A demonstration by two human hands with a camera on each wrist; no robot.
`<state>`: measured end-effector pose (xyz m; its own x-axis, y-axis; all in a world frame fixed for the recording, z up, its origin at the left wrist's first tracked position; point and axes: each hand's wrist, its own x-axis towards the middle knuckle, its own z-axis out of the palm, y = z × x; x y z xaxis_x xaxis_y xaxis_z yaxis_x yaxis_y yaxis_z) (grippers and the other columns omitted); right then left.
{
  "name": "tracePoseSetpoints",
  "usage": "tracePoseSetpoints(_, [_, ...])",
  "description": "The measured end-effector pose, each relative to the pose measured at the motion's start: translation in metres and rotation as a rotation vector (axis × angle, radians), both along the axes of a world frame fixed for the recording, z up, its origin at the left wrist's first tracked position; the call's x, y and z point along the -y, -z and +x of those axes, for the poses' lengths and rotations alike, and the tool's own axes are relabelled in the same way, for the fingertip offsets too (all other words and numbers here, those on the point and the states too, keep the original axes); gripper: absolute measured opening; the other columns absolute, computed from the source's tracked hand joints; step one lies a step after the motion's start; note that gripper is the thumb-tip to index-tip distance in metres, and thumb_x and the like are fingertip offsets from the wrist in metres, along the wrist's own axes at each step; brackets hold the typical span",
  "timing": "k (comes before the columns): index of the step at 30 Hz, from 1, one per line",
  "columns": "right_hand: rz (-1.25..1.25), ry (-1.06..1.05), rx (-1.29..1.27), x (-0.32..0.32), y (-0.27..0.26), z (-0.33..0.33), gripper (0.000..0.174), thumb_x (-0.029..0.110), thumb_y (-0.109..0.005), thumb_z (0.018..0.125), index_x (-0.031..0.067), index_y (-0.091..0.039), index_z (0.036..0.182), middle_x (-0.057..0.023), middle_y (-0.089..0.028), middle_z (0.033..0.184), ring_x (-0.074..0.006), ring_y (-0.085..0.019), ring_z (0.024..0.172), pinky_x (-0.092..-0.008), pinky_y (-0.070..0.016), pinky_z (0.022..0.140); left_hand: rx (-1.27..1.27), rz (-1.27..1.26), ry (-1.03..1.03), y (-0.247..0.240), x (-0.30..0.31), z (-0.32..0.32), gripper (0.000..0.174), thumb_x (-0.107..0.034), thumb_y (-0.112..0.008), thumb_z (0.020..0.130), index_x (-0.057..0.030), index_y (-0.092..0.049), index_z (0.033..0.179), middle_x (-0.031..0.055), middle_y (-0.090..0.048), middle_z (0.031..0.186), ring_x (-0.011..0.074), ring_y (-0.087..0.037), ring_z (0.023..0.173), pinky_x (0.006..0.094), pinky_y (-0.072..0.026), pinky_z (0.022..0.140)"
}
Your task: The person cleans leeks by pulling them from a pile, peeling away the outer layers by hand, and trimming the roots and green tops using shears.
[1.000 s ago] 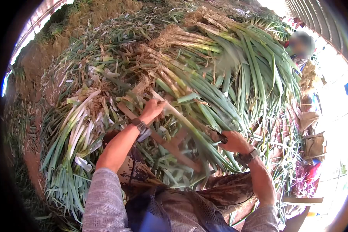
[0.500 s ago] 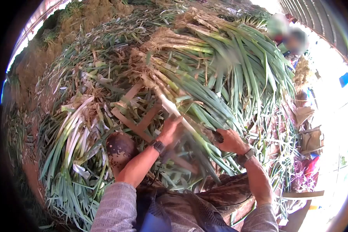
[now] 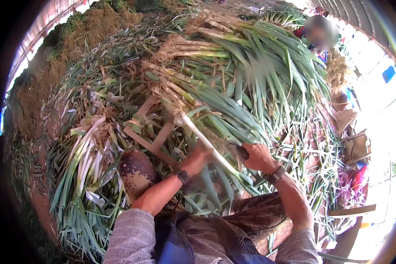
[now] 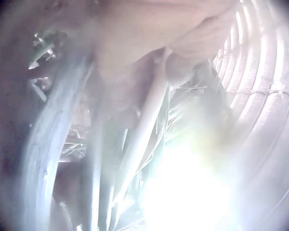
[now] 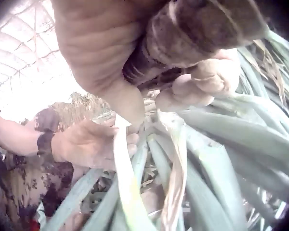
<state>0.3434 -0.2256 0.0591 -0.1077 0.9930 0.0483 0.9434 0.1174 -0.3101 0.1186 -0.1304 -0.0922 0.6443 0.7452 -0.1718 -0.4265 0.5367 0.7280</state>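
Note:
My left hand (image 3: 197, 159) grips a long green onion (image 3: 193, 127) by its white stalk. The root end points up and away, and the leaves run down to the right. In the right wrist view the left hand's fingers are curled at the pale stalk. My right hand (image 3: 259, 158) holds a knife by its dark, ringed handle (image 5: 192, 29), beside the onion's leafy part. The blade is blurred and mostly hidden. A dry, papery strip (image 5: 176, 178) hangs below the right hand. The left wrist view is hazy with glare.
Unpeeled green onions (image 3: 246, 57) lie heaped ahead, roots to the left. White-stalked onions (image 3: 85, 149) are piled at my left. A wooden frame (image 3: 162, 136) stands before my knees among leaf scraps. Another person (image 3: 321, 33), blurred, is at the far right.
My left hand has slid from near the onion's root end down the stalk towards me, where more white stalk now shows. My right hand has stayed nearby, the knife handle turning slightly.

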Motion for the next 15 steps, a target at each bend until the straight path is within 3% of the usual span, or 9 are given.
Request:
tracePoseSetpoints(2, [-0.011, 0.013, 0.049, 0.001, -0.001, 0.0, 0.023, 0.029, -0.066, 0.083, 0.0076, -0.065, 0.091, -0.0173, -0.065, 0.071, -0.04, -0.063, 0.068, -0.0497, -0.0487, 0.063, 0.052, -0.133, 0.089, 0.006, 0.0, 0.0, 0.029, -0.007, -0.062, 0.092, -0.0111, -0.051, 0.118, 0.006, -0.062, 0.106, 0.0238, -0.065, 0.102, 0.043, -0.0599, 0.083])
tracePoseSetpoints(4, [-0.089, -0.107, -0.002, 0.002, -0.002, -0.003, 0.023, 0.029, -0.067, 0.083, 0.0072, -0.064, 0.09, -0.0177, -0.064, 0.071, -0.0401, -0.063, 0.068, -0.0503, -0.0481, 0.063, 0.078, -0.126, 0.116, 0.011, -0.001, -0.003, 0.028, -0.006, -0.062, 0.092, -0.0106, -0.051, 0.117, 0.0067, -0.062, 0.108, 0.0246, -0.065, 0.103, 0.0439, -0.0597, 0.083])
tracePoseSetpoints(6, [-0.061, -0.071, 0.007, 0.0, 0.0, -0.004, 0.022, 0.028, -0.067, 0.082, 0.0074, -0.063, 0.089, -0.0175, -0.064, 0.07, -0.0399, -0.063, 0.068, -0.0502, -0.0479, 0.062, 0.102, -0.121, 0.139, -0.001, 0.001, -0.007, 0.027, -0.005, -0.061, 0.092, -0.01, -0.052, 0.117, 0.0073, -0.062, 0.11, 0.0254, -0.065, 0.104, 0.0448, -0.0595, 0.084])
tracePoseSetpoints(10, [-0.005, 0.013, 0.048, -0.001, 0.003, -0.004, 0.019, 0.025, -0.067, 0.08, 0.0076, -0.062, 0.087, -0.0166, -0.063, 0.069, -0.0399, -0.062, 0.068, -0.0497, -0.0475, 0.061, 0.099, -0.152, 0.176, -0.014, 0.009, -0.007, 0.034, -0.007, -0.059, 0.093, -0.01, -0.051, 0.126, 0.0083, -0.062, 0.117, 0.0232, -0.065, 0.105, 0.0431, -0.0587, 0.085])
tracePoseSetpoints(12, [-0.027, -0.156, -0.049, 0.0, -0.005, -0.012, 0.02, 0.025, -0.066, 0.08, 0.0072, -0.062, 0.088, -0.017, -0.064, 0.07, -0.0399, -0.063, 0.071, -0.0501, -0.0476, 0.062, 0.098, -0.159, 0.198, -0.013, 0.012, -0.008, 0.037, -0.009, -0.058, 0.093, -0.0098, -0.05, 0.129, 0.0088, -0.062, 0.119, 0.0227, -0.065, 0.105, 0.0427, -0.0584, 0.085])
tracePoseSetpoints(15, [-0.032, -0.092, -0.029, -0.003, 0.0, -0.012, 0.022, 0.025, -0.067, 0.079, 0.0075, -0.064, 0.092, -0.0173, -0.065, 0.073, -0.0396, -0.063, 0.073, -0.0495, -0.0482, 0.064, 0.15, -0.174, 0.22, 0.001, 0.012, -0.011, 0.038, -0.011, -0.058, 0.094, -0.0091, -0.051, 0.131, 0.0079, -0.063, 0.118, 0.0216, -0.064, 0.106, 0.0436, -0.0576, 0.085])
